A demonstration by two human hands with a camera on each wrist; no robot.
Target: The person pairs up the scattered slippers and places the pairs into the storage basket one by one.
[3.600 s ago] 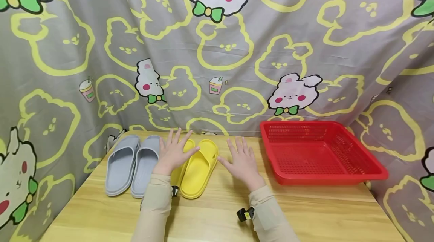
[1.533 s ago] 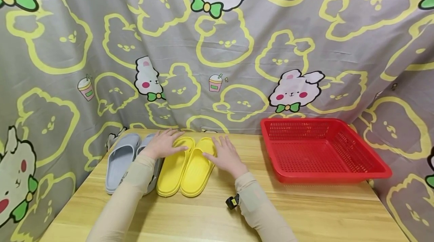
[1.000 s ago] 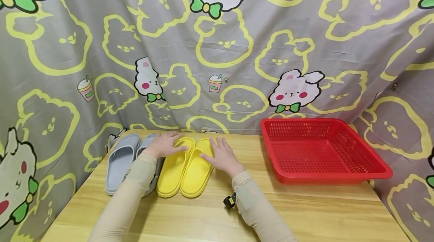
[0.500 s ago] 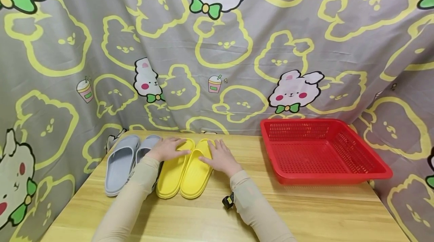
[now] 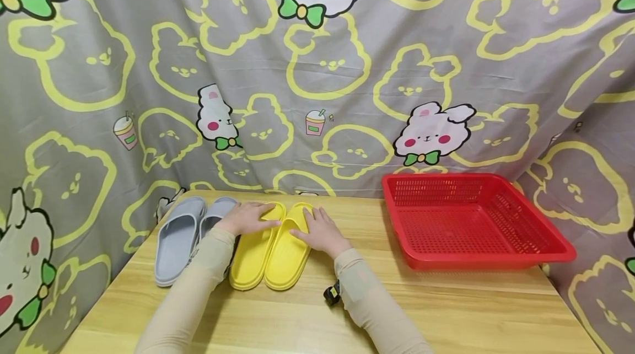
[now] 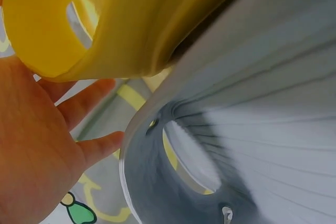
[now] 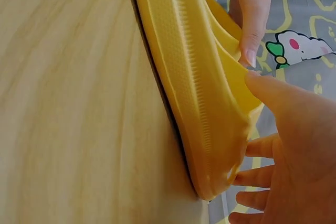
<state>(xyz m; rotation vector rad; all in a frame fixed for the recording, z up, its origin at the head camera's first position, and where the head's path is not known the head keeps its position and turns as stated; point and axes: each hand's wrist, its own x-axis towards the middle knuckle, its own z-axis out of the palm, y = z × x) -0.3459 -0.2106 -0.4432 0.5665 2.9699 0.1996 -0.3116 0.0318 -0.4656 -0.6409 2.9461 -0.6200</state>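
A pair of yellow slippers, the left slipper (image 5: 250, 262) and the right slipper (image 5: 289, 257), lies side by side on the wooden table. Over the left one's strap reaches my left hand (image 5: 248, 218), its thumb pointing inward. In the left wrist view its fingers (image 6: 86, 103) extend past the toe, one tip close to the grey slipper (image 6: 189, 192). My right hand (image 5: 324, 232) is at the right slipper's outer side. The right wrist view shows its thumb at the strap edge of the yellow slipper (image 7: 194, 93) and spread, fairly straight fingers (image 7: 257, 177) near the toe.
Another grey slipper (image 5: 175, 252) stands left of the yellow pair. A red perforated basket (image 5: 476, 260) stands at the right of the table (image 5: 278, 321). A patterned curtain (image 5: 347, 89) hangs behind and at both sides.
Both hands have come down from above the table to the yellow slippers, the right hand moving leftward. In the last second they shift only slightly closer together. The slippers stay in place.
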